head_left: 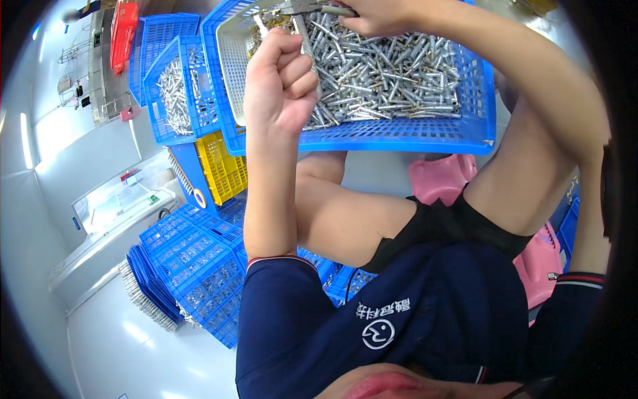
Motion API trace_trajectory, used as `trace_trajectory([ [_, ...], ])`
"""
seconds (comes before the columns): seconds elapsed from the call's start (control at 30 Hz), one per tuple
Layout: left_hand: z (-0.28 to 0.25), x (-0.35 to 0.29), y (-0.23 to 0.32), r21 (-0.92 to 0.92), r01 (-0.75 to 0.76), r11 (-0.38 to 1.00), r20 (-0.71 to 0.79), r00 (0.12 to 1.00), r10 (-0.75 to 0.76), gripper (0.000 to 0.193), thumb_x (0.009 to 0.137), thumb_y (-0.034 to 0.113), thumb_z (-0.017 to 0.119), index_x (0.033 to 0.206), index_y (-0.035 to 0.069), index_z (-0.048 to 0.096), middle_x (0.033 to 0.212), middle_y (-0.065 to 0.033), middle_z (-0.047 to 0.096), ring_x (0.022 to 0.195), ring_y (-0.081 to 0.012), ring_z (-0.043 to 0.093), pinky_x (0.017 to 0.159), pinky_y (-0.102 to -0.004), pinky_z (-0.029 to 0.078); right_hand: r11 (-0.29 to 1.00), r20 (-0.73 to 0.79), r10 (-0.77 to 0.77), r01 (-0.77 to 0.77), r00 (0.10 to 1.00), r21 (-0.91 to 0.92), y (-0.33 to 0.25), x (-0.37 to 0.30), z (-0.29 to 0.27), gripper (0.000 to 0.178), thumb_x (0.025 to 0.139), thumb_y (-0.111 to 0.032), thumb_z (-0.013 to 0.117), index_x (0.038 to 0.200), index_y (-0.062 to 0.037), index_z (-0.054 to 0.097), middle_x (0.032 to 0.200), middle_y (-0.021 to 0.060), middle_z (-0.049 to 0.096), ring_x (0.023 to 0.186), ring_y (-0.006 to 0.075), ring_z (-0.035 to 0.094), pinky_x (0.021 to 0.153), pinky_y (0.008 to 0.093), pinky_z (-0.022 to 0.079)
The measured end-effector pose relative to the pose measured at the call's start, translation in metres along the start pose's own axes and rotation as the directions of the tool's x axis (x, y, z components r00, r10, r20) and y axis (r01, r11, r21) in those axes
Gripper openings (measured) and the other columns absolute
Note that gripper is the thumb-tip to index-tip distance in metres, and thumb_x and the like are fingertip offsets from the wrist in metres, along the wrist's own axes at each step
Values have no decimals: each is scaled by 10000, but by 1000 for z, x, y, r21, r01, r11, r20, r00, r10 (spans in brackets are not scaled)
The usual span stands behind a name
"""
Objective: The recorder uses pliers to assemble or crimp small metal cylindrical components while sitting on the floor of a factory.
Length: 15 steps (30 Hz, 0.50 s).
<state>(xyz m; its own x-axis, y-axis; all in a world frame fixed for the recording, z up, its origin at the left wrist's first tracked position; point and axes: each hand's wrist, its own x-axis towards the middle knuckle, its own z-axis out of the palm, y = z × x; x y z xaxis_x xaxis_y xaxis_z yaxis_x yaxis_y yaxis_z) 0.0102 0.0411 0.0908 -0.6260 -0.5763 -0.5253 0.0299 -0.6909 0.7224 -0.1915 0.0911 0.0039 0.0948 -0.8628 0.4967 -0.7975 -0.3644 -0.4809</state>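
Note:
My left hand [282, 86] is closed in a fist over the left part of a blue plastic crate [399, 144]. A slim silvery metal rod [301, 32] sticks up out of its fingers. My right hand [382, 16], near the top edge, is closed around the handle of a pair of pliers [299, 7]. The jaws of the pliers lie at the upper end of the rod; whether they pinch it I cannot tell. Loose metal pins [385, 76] fill the crate, and a white basket [234, 80] with brownish bits sits at its left side.
To the left stands another blue crate [154, 110] with similar metal pieces [174, 96]. A yellow crate [222, 166] and stacked blue crates [193, 249] are below it. Pink stools [442, 178] stand by my legs. A red bin [123, 36] is at the far left.

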Motion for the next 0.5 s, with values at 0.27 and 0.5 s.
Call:
trace_trajectory([
  [0.27, -9, 4, 4, -165, 51, 985, 50, 998, -43, 338, 931, 43, 519, 665, 174, 357, 523, 104, 237, 388, -22, 168, 332, -216, 133, 999, 39, 45, -44, 998, -16, 0, 5, 4, 226, 785, -234, 654, 859, -41, 565, 665, 205, 613, 652, 414, 624, 595, 494, 494],
  [0.5, -50, 26, -11, -1, -444, 896, -389, 826, 409, 336, 928, 67, 522, 638, 175, 389, 493, 85, 279, 382, -55, 219, 338, -241, 215, 990, 125, 104, -90, 987, -113, 33, -57, -37, 211, 715, -183, 666, 845, -52, 563, 670, 185, 607, 668, 407, 625, 596, 489, 490],
])
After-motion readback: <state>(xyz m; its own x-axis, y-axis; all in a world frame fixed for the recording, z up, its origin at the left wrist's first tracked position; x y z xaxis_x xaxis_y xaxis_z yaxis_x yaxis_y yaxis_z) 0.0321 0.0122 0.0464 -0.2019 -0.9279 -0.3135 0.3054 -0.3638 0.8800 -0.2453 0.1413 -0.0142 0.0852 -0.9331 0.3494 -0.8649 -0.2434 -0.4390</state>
